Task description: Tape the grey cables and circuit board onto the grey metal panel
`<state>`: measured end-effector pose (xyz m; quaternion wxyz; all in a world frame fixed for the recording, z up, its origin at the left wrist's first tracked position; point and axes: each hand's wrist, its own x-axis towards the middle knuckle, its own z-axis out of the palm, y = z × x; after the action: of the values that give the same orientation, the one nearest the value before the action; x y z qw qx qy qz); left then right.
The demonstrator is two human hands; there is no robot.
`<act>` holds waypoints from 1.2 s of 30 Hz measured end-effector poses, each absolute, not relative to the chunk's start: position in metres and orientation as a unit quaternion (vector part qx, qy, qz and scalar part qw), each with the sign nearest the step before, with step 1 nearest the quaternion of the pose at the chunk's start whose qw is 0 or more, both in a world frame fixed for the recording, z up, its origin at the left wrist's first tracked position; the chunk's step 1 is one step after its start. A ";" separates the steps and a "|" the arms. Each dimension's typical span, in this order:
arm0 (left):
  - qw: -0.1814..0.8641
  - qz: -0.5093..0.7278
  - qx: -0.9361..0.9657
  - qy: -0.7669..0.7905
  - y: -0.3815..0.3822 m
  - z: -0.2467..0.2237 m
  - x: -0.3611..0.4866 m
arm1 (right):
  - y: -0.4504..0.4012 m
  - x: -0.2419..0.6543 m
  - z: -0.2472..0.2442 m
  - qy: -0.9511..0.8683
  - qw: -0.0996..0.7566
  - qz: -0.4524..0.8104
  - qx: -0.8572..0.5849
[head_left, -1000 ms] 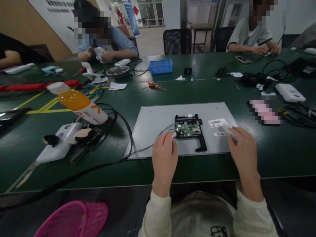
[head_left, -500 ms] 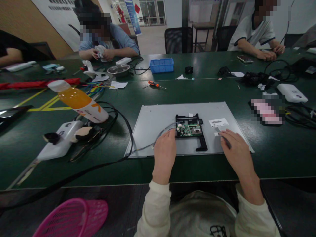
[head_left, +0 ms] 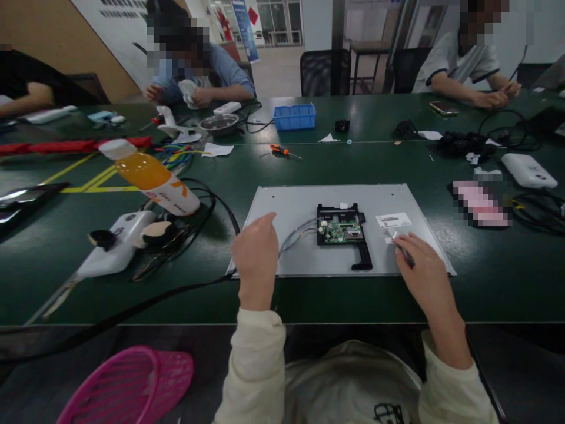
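Observation:
A pale grey metal panel [head_left: 300, 200] lies flat on the table in front of me. On it sits a black plastic frame [head_left: 364, 253] with a green circuit board [head_left: 339, 232], and grey wires [head_left: 296, 233] run from its left side. My left hand [head_left: 256, 253] is closed above the panel's left part; the wires pass behind it, and what its fingers hold is hidden. My right hand [head_left: 421, 268] grips grey tweezers [head_left: 408, 258], their tip close to a small white piece below the white label [head_left: 393, 220].
Left of the panel are a juice bottle [head_left: 165, 188], a white device [head_left: 119, 247] and a black strap [head_left: 176, 293]. Beyond lie a screwdriver [head_left: 282, 151] and a blue basket [head_left: 294, 116]. A phone [head_left: 480, 204] is at right, a pink basket [head_left: 132, 383] below. Other people sit opposite.
My left hand has moved left, away from the circuit board, uncovering more of the wires. The right hand stays nearly in place with the tweezers. The view has shifted slightly.

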<state>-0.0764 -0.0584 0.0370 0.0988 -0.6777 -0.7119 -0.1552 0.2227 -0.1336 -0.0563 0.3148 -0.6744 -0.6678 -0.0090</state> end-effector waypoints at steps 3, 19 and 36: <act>0.103 -0.116 -0.669 -0.727 -0.047 0.037 -0.094 | -0.133 0.223 -0.056 -0.667 0.322 -0.013 -0.671; -0.008 -0.236 -0.796 -0.558 -0.093 0.017 -0.031 | -0.133 0.220 -0.056 -0.665 0.334 -0.008 -0.668; 0.007 -0.181 -0.848 -0.498 -0.108 -0.018 -0.003 | -0.089 0.208 -0.004 -0.752 0.289 0.014 -0.593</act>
<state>-0.0030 -0.1075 -0.0179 0.0072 -0.8483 -0.4978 -0.1807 0.2079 -0.0895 -0.0038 0.2890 -0.5926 -0.7517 0.0143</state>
